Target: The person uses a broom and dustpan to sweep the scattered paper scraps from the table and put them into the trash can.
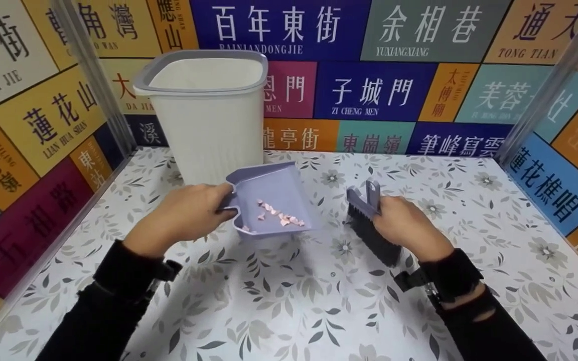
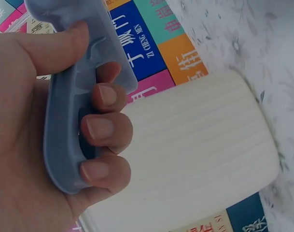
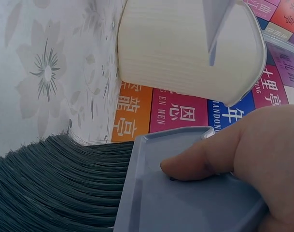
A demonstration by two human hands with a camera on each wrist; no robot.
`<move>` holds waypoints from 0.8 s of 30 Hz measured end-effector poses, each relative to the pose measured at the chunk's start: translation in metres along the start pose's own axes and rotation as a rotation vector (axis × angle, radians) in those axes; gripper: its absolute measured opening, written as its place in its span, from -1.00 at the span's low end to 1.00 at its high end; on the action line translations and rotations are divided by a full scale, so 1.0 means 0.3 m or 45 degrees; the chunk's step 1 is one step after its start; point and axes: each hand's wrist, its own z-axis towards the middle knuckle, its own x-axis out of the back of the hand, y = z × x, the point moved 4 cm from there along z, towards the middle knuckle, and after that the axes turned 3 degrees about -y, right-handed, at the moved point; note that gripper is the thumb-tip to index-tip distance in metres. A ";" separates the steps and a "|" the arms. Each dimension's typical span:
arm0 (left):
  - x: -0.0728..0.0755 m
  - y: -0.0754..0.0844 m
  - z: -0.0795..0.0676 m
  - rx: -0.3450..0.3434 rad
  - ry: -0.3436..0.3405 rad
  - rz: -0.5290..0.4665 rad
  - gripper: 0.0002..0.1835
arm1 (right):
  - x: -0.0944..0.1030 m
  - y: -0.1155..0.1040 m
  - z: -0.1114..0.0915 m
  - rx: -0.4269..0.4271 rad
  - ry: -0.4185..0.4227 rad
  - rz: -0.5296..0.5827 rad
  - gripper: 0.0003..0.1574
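My left hand [image 1: 186, 210] grips the handle of a purple-grey dustpan [image 1: 274, 185], which is held above the table. Small pale pink scraps [image 1: 284, 218] lie in the pan, mostly in a line, with a bit near the handle end. In the left wrist view the fingers [image 2: 101, 128] curl round the handle and the thumb lies along it. My right hand [image 1: 404, 223] holds a hand brush [image 1: 369, 225] with dark bristles, to the right of the dustpan and apart from it. The right wrist view has the thumb [image 3: 200, 162] lying on the brush's flat grey body.
A cream bin [image 1: 208, 130] with a grey rim stands at the back left, just behind the dustpan, its top uncovered. The table [image 1: 279, 311] wears a leaf-and-flower cover. Colourful panels [image 1: 374, 90] with Chinese lettering rise behind and at both sides.
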 end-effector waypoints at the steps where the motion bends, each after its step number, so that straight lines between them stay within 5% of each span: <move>1: 0.016 -0.004 -0.006 0.005 -0.003 0.013 -0.76 | -0.002 -0.001 0.001 0.006 0.006 -0.006 -0.74; 15: 0.288 -0.003 -0.058 0.074 0.045 0.140 -0.72 | 0.004 0.008 -0.001 0.007 0.008 0.014 -0.65; 24: 0.482 -0.029 -0.044 0.114 -0.001 0.064 -0.51 | 0.001 0.002 -0.004 0.010 0.013 0.011 -0.68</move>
